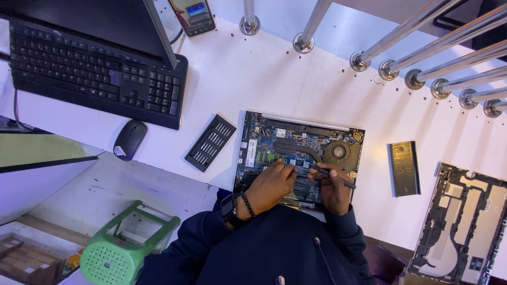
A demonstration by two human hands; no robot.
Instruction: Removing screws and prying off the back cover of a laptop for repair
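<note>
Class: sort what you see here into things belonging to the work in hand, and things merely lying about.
In the work: opened laptop; slim tool in right hand; left hand; screwdriver bit case; removed bottom cover.
Lying about: keyboard; mouse; green stool; phone.
</note>
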